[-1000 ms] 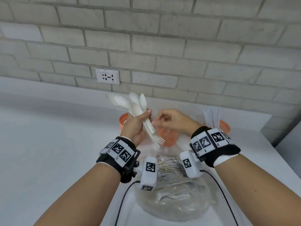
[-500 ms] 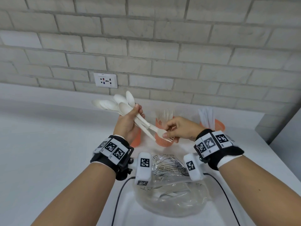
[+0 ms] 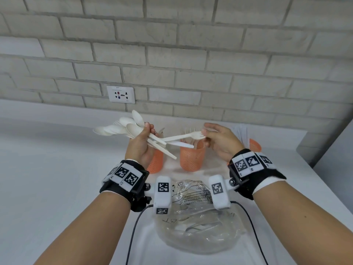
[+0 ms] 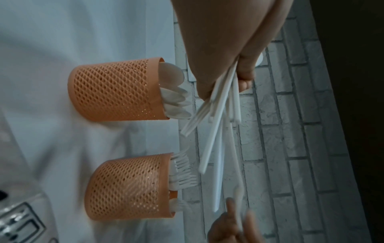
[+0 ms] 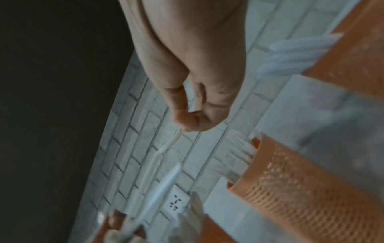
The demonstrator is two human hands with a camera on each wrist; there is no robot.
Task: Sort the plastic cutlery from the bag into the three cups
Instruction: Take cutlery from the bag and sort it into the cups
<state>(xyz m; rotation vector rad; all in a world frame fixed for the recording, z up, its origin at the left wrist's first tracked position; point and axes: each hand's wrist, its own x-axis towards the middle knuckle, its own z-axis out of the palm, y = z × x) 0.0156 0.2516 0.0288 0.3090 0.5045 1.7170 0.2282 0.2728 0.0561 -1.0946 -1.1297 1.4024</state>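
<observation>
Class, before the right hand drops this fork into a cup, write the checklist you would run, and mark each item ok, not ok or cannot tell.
1. Right hand pinches the fork at its tine end: ok.
2. Fork free of the bundle in the left hand: not ok, its handle end lies among the other handles.
3. Left hand grips the bundle firmly: ok.
4. Middle cup holds forks, so it is the target: ok.
5. Middle cup upright: ok.
6. Room left in that cup: cannot tell.
</observation>
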